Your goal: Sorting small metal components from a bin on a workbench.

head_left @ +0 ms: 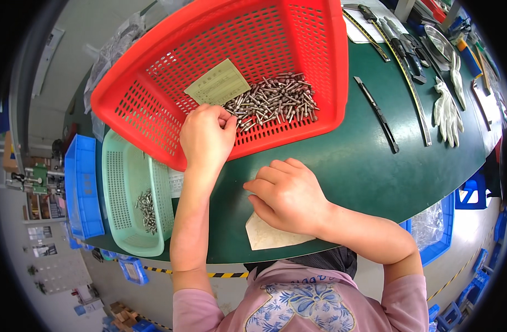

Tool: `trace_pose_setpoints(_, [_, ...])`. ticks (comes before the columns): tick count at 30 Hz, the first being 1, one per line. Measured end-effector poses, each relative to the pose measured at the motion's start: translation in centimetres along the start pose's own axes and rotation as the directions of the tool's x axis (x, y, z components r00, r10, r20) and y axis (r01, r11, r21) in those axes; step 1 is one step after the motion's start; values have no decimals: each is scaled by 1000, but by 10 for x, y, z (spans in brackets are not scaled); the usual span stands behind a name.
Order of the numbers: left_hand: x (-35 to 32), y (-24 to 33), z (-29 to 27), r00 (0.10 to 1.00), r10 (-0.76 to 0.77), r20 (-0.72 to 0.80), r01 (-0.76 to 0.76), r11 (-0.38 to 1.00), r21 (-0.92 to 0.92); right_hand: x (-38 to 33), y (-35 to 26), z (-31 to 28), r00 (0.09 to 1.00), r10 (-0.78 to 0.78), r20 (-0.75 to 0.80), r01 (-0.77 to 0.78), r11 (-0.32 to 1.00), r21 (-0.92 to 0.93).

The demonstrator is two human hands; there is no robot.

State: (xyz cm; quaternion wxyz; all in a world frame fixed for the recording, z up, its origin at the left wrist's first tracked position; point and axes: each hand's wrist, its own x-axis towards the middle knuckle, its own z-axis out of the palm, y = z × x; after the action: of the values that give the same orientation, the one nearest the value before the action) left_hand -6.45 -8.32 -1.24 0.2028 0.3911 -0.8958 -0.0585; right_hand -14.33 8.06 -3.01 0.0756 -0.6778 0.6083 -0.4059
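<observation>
Fingers of the left hand pinch metal pins in the red basket; the right hand rests curled, empty, on paper. Picking seems underway; lifting needs a firm grip.

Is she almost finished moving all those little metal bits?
Not nearly. A small heap of metal bits already lies in the green basket. The left hand is at the pile in the red basket, its fingers apparently pinching some. The right hand rests on a pale sheet. Most bits remain in the red basket.
</observation>
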Motion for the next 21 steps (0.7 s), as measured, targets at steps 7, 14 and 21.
trace_pose_setpoints(7, [2, -3, 4, 999, -42, 34, 44, 997, -63, -1, 0, 1, 1000, -8, -4, 8, 1000, 6])
trace_pose_setpoints(14, [-5, -4, -2, 986, -161, -39, 130, 899, -418, 2, 3, 1, 1000, -14, -8, 14, 1000, -10])
trace_pose_setpoints(21, [-67, 11, -29, 954, -6, 301, 294, 233, -927, 10, 5, -10, 974, 149, -173, -136, 987, 83])
